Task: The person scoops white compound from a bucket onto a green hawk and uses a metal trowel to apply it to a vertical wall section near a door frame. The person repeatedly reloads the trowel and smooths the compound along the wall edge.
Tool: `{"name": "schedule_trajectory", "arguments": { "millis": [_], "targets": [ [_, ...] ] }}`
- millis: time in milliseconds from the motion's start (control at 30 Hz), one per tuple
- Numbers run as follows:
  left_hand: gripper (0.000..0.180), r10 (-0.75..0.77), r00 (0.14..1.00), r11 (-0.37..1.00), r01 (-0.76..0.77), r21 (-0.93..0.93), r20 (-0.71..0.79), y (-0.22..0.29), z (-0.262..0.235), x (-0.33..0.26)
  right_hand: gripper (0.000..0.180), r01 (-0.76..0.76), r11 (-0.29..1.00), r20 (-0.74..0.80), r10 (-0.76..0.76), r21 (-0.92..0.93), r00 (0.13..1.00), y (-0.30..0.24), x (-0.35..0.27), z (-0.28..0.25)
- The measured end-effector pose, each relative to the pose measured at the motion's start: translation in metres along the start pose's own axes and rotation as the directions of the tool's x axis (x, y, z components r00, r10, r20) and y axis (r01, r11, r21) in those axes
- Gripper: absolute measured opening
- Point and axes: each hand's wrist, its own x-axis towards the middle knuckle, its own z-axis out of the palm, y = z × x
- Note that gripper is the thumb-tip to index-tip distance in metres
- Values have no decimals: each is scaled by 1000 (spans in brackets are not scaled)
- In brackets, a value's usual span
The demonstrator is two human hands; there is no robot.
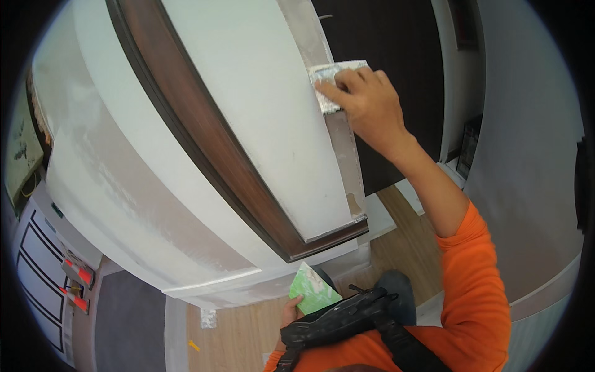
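Observation:
At the upper middle, my right hand grips a putty-smeared flat spreader with fingers and thumb. Its edge lies against the narrow wall end beside the dark door, where bare and filled patches show. Low in front of my body, my left hand holds a green spreader by its edge. Whitish putty is smeared near that spreader's upper corner. Only part of the left hand shows.
Brown wooden trim runs along the white wall. A dark door stands behind my right hand. Orange-and-white cones are at the far left. On the wood floor lies a small yellow thing. A black bag hangs across my front.

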Motion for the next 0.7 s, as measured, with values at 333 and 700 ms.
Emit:
{"name": "schedule_trajectory", "arguments": {
  "millis": [333,700],
  "targets": [
    [58,-39,997,999,39,2,-66,3,-20,-1,28,-14,999,-291,3,-35,957,8,15,-6],
    [59,9,997,1000,-8,14,-76,-3,-5,-1,27,102,994,-202,-96,23,975,18,2,14]
  ]
}}
